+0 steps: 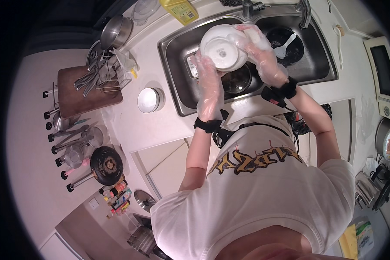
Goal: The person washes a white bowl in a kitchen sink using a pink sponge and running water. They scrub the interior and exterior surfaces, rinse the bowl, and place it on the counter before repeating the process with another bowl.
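Note:
My left hand, in a clear plastic glove, grips the left rim of a white ceramic bowl whose foot faces the camera. On the bowl's right side lies my gloved right hand, with a pale sponge under its fingers. Suds coat the bowl and the right glove. Both hands are over the left basin of the steel sink. Below the bowl, a dark pan with liquid sits in that basin, partly hidden. The right basin holds a black pan with a white spatula in it.
Left of the sink stand a white bowl, a wire cutlery rack and a brown cutting board. A yellow detergent bottle lies behind the left basin. The faucet rises at the back; a long-handled brush is at right.

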